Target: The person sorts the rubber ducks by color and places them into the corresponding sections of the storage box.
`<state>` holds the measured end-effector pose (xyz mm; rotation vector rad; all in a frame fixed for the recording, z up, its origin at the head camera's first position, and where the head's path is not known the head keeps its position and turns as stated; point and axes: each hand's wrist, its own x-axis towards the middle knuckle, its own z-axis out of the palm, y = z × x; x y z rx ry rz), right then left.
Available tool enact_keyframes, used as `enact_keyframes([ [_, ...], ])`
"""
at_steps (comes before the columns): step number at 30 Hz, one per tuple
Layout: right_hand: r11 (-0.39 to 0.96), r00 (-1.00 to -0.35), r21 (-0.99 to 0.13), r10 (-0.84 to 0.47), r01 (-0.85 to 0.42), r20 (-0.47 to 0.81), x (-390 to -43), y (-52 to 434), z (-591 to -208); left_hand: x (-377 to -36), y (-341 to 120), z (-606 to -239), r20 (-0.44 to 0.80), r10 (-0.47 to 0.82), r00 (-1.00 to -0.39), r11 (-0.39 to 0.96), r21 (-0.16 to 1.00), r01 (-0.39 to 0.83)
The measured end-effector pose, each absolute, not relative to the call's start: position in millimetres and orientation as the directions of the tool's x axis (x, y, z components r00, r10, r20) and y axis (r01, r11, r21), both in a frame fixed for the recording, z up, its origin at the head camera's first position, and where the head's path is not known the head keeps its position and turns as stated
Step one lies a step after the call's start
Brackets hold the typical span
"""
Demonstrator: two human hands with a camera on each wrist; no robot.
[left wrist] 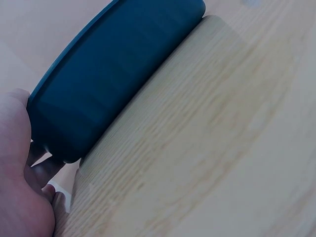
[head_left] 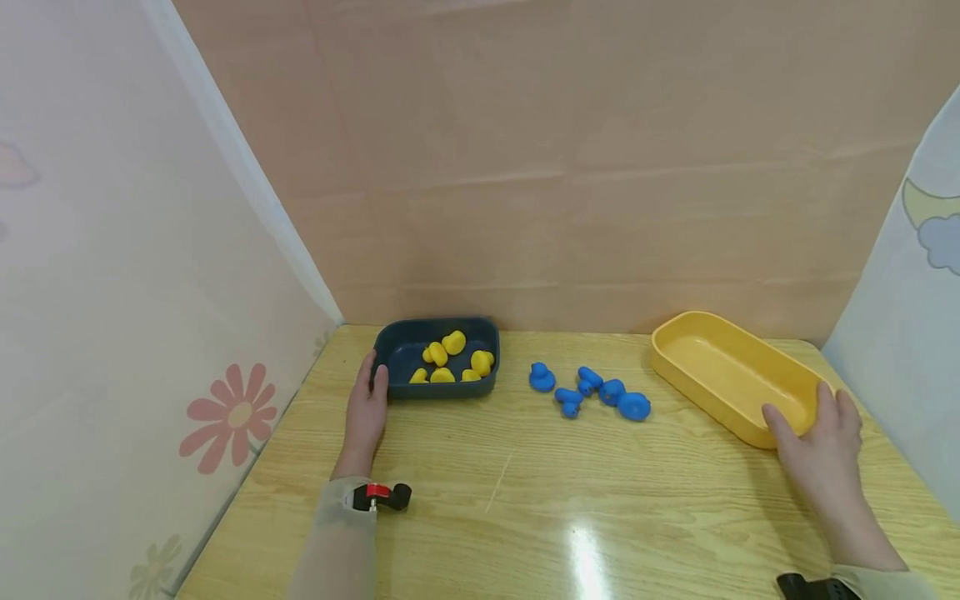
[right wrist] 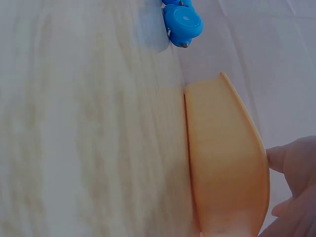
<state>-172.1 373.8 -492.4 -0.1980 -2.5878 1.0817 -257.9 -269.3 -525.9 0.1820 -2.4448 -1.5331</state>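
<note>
Bracing outer ends, seemingly, the uncurled left hand [head_left: 366, 408] touches a dark-blue rectangular plastic tray [head_left: 442, 392] of yellow toy ducks [head_left: 453, 342], the uncurled right hand [head_left: 828, 454] an elongated yellow plastic tray [head_left: 720, 367], blue toy ducks [head_left: 590, 376] lying between hands on the wooden worktop [head_left: 465, 533].

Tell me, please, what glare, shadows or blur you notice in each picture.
Head view: bright glare on the table at the bottom, a soft shadow beside the right forearm; left wrist view: dim, the lower-right foreground soft; right wrist view: hazy, a bluish reflection beside the blue duck.
</note>
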Motion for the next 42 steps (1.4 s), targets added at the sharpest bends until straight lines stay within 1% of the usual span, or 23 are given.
enact_keyframes([
  [4, 0.688, -0.939, -0.726, 0.247, -0.005, 0.240, -173, 376, -495, -259, -268, -525, 0.147, -0.235, -0.961, 0.437, 0.899, 0.031],
  [12, 0.657, -0.959, -0.754, 0.226, 0.019, 0.172, -173, 383, -498, -260, -266, -523, 0.146, -0.235, -0.961, 0.441, 0.897, 0.028],
  [24, 0.659, -0.966, -0.751, 0.168, -0.037, 0.196, -181, 392, -501, -260, -267, -526, 0.153, -0.254, -0.955, 0.431, 0.902, 0.030],
  [28, 0.658, -0.970, -0.752, 0.159, -0.036, 0.186, -183, 393, -500, -258, -267, -524, 0.196, -0.278, -0.940, 0.425, 0.903, 0.063],
  [32, 0.652, -0.970, -0.757, 0.163, -0.031, 0.180, -183, 394, -500, -256, -266, -521, 0.251, -0.308, -0.918, 0.472, 0.878, 0.082],
  [37, 0.636, -0.965, -0.771, 0.188, -0.023, 0.184, -183, 392, -499, -252, -262, -514, 0.357, -0.340, -0.870, 0.526, 0.839, 0.139],
  [42, 0.628, -0.963, -0.778, 0.197, -0.020, 0.183, -182, 392, -498, -250, -252, -505, 0.474, -0.318, -0.821, 0.589, 0.777, 0.221],
])
